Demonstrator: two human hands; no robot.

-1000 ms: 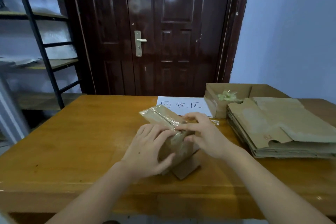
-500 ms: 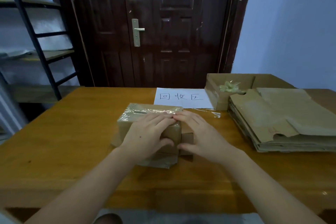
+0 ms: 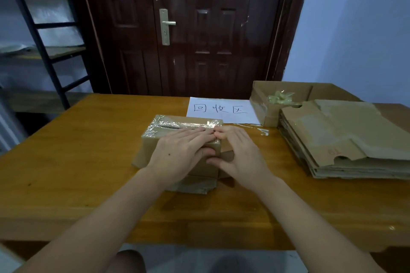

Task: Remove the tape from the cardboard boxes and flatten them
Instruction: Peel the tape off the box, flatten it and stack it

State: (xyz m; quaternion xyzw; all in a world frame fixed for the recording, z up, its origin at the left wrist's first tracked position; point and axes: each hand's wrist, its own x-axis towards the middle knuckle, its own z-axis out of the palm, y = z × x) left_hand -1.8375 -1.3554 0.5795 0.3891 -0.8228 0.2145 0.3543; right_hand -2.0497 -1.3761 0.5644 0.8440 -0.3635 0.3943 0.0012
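A small brown cardboard box (image 3: 177,126) sits at the centre of the frame on the glossy orange-brown wooden bench (image 3: 66,162), its top edge wrapped in crinkled, shiny clear tape (image 3: 175,124). Both hands meet at the box's right corner. The left hand (image 3: 179,155) lies over the top, fingers stretched flat across the tape and thumb pressed against the near side. The right hand (image 3: 239,155) rests against the right end, fingertips touching those of the left; whether it pinches the tape cannot be told. Beneath the box a flap of flattened cardboard (image 3: 195,186) juts toward the lower edge.

At the right of the frame lies a thick stack of flattened boxes (image 3: 346,139), matte and creased at the edges. Behind it, an open box (image 3: 264,108) holds a wad of crumpled yellowish tape (image 3: 279,97). A white paper sheet (image 3: 221,109) with handwritten characters lies flat at upper centre, with a loose clear tape strip (image 3: 257,129) beside it.
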